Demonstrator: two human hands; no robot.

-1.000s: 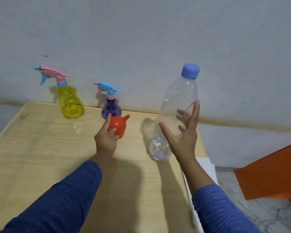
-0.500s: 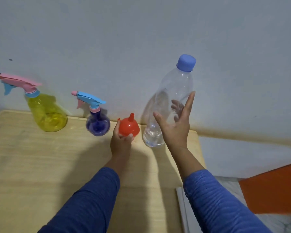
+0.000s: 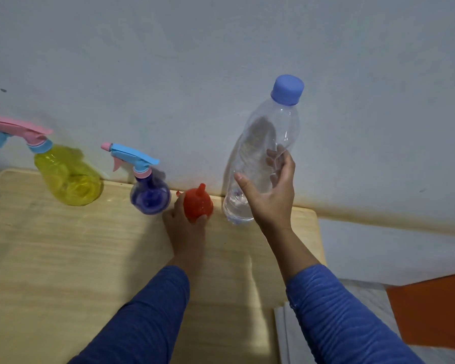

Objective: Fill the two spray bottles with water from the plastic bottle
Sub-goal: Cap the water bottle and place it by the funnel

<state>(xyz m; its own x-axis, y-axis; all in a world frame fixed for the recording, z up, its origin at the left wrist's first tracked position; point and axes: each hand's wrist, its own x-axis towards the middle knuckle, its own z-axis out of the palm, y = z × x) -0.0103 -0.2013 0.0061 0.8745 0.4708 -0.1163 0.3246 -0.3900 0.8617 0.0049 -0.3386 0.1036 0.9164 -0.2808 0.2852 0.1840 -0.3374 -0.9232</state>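
Note:
A clear plastic bottle [image 3: 263,143] with a blue cap stands at the back right of the wooden table [image 3: 63,258], with a little water at its bottom. My right hand [image 3: 273,198] grips its lower body, thumb in front and fingers curled behind. My left hand [image 3: 184,227] holds a red funnel [image 3: 197,203] resting on the table, spout up, just left of the bottle. A purple spray bottle [image 3: 150,195] with a blue trigger head stands beside the funnel. A yellow spray bottle [image 3: 69,177] with a pink head stands further left. Both spray heads are on.
The objects stand in a row against a grey wall at the table's far edge. The table's right edge lies just right of the plastic bottle. An orange object [image 3: 431,308] and white boards [image 3: 284,334] are on the floor at the lower right.
The plastic bottle and funnel have moved back toward the wall. My right hand's fingers, straight beside the bottle before, now curl round it. The view has shifted right.

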